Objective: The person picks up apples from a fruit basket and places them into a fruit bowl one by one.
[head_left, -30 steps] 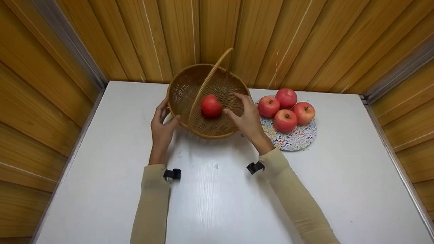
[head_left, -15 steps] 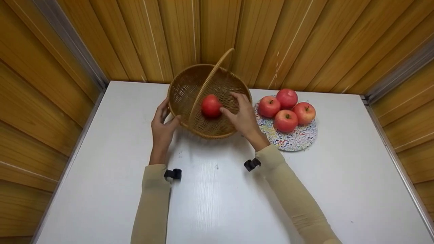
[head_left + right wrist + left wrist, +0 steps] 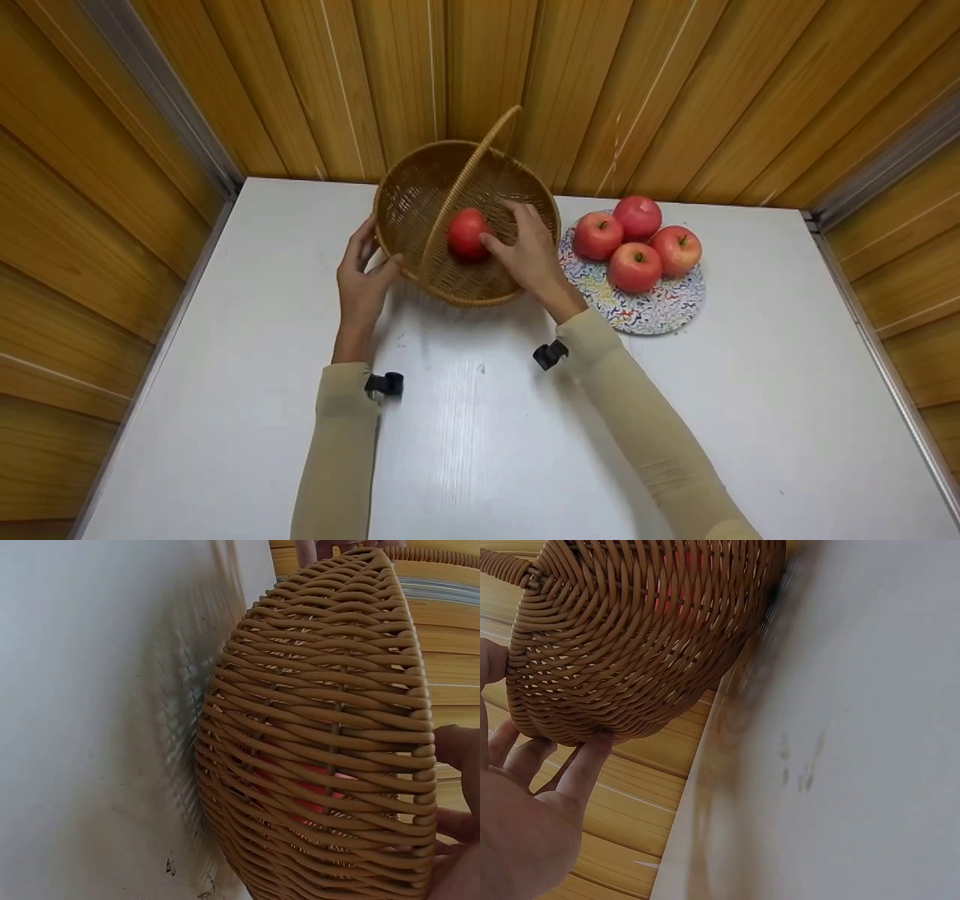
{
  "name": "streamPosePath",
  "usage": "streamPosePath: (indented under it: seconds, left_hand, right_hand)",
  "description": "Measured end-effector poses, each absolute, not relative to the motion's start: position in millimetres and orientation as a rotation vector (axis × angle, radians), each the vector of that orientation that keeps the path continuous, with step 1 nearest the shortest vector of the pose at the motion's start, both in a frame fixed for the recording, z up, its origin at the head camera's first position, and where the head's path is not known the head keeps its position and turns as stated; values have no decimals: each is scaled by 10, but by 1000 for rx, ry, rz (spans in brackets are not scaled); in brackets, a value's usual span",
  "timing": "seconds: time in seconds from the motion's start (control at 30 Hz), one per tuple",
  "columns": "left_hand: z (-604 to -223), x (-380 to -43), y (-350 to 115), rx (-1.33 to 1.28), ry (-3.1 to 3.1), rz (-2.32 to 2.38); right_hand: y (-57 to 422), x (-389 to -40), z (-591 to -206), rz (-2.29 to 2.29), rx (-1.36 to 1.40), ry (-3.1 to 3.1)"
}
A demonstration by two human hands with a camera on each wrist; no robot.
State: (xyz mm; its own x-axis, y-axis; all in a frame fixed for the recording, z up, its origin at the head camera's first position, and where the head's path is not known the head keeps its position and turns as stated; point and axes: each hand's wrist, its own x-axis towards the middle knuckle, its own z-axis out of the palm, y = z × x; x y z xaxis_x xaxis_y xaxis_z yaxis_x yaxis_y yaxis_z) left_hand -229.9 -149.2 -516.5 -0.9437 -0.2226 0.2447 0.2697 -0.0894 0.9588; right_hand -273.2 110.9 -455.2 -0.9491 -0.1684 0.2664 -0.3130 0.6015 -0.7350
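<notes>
A wicker basket with an arched handle stands at the back of the white table. Inside it lies a red apple, seen only as red patches through the weave in both wrist views. At the basket's left side my left hand holds it, thumb at the rim and fingers against the outer wall. My right hand reaches over the front right rim into the basket, fingers spread and bent. Its thumb tip is at the apple's right side; whether they touch I cannot tell. The other fingertips are apart from the apple.
Right of the basket, several red apples sit on a round, speckled, multicoloured mat. Wood-patterned walls close off the back and both sides of the table.
My right hand has moved left and slightly farther into the basket, bringing its thumb to the apple. The left hand and basket hold their place.
</notes>
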Motion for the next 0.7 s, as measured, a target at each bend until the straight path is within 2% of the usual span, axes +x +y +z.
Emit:
streamPosePath:
  seconds: [0.7]
  left_hand:
    - [-5127, -2287, -1471, -104, -1849, -2115]
  right_hand:
    - [1029, -2930, -4638, 1133, 356, -2834]
